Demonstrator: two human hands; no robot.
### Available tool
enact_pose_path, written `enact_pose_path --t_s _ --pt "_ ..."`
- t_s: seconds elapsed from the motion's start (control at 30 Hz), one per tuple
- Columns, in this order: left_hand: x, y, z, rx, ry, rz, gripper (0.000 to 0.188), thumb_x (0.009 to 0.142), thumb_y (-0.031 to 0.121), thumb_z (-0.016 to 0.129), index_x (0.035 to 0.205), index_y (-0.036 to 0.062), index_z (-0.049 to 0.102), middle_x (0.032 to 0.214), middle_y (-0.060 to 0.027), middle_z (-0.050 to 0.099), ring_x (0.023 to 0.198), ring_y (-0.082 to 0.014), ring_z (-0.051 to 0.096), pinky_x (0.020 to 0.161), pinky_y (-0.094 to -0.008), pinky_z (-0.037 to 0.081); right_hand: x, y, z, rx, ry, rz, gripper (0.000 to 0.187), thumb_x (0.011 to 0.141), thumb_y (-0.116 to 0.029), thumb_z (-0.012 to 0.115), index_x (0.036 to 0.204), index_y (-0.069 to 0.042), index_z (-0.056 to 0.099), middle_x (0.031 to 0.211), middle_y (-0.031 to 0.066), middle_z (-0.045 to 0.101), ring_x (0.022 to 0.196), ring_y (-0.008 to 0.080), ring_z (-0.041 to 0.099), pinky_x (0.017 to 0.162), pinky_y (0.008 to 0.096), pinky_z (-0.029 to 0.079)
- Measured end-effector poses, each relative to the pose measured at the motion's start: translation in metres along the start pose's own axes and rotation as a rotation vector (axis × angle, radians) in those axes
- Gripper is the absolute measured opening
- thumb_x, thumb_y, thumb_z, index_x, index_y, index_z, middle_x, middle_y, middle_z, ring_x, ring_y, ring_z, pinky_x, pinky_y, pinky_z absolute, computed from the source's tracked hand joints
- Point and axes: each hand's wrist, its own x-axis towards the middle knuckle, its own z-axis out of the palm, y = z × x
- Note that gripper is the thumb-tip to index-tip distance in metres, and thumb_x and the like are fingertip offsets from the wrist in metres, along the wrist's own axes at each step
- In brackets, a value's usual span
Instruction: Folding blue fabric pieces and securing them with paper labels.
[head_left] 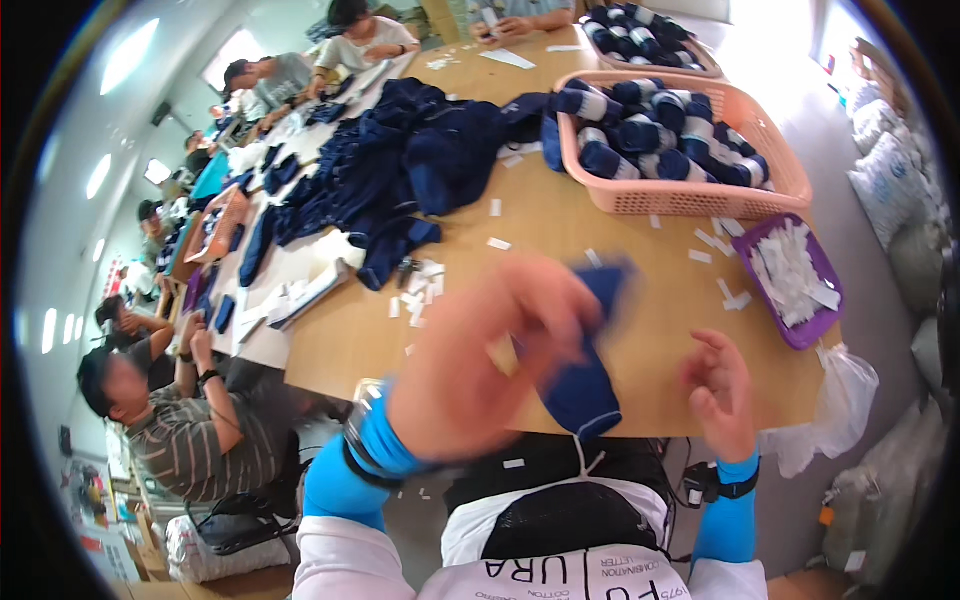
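Observation:
In front of me, my left hand (500, 350) is blurred by motion, with its fingers closed on a navy sock (580, 395). The sock's upper end is smeared beside my fingertips, and its lower end, marked with a thin pale line, hangs near the table's front edge. My right hand (718, 385) is raised to the right of the sock, apart from it, with loosely bent fingers and nothing in them. Small white paper strips (420, 290) lie scattered on the wooden table (470, 270) beyond my left hand.
A navy heap of socks (400, 150) covers the table's far left. A pink basket (690, 205) of banded navy rolls stands at the back right, a second basket (690, 65) behind it. Nearer sits a purple tray (805, 335) of white strips. Co-workers, one in a striped shirt (200, 445), sit leftward.

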Motion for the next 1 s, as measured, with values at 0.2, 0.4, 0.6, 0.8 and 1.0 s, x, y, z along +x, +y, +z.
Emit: enact_pose_path --t_s 0.2,0.4,0.6,0.8,1.0 --pt "-0.027 -0.003 0.035 -0.253 -0.638 0.313 0.025 0.09 -0.013 0.067 0.107 0.0036 0.075 0.107 -0.0145 0.068 0.112 -0.0408 0.068 0.096 -0.0471 0.058 -0.034 -0.022 0.041 0.826 -0.381 0.447 0.101 0.09 -0.057 0.079 0.164 -0.006 0.031 0.147 0.0201 0.054 0.118 0.0255 0.064 0.1 0.0394 0.051" --pt "-0.049 -0.01 -0.005 0.129 -0.72 -0.069 0.034 0.074 -0.013 0.074 0.097 0.0117 0.077 0.13 -0.0154 0.058 0.115 -0.0358 0.065 0.094 -0.0423 0.057 -0.065 0.0 0.046 0.454 -0.952 0.593 0.077 0.093 -0.042 0.084 0.148 0.0 0.049 0.127 0.0102 0.064 0.096 0.015 0.063 0.08 0.029 0.053" --pt "-0.09 -0.016 -0.037 0.155 -0.939 -0.433 0.035 0.084 -0.012 0.061 0.107 0.0126 0.069 0.1 -0.0086 0.067 0.094 -0.0343 0.069 0.077 -0.04 0.055 -0.069 0.008 0.061 -0.091 -1.095 0.156 0.061 0.096 -0.047 0.077 0.128 0.003 0.066 0.127 0.0122 0.064 0.11 0.0261 0.062 0.095 0.0371 0.05" --pt "-0.116 -0.019 -0.058 -0.011 -0.964 -0.493 0.036 0.079 -0.014 0.059 0.105 0.0087 0.071 0.108 -0.0104 0.071 0.09 -0.0348 0.069 0.076 -0.0388 0.055 -0.071 0.029 0.071 0.153 -1.087 0.289 0.05 0.104 -0.036 0.067 0.13 0.006 0.062 0.127 0.0161 0.066 0.121 0.0322 0.059 0.108 0.0421 0.045" --pt "-0.159 -0.032 -0.066 -0.189 -0.773 -0.431 0.014 0.084 0.0 0.068 0.097 0.0053 0.073 0.11 -0.0158 0.068 0.088 -0.0357 0.068 0.075 -0.0381 0.055 -0.07 -0.016 0.085 -0.079 -1.151 0.415 0.062 0.093 -0.032 0.08 0.137 0.002 0.052 0.123 0.0195 0.066 0.117 0.032 0.062 0.102 0.042 0.049"
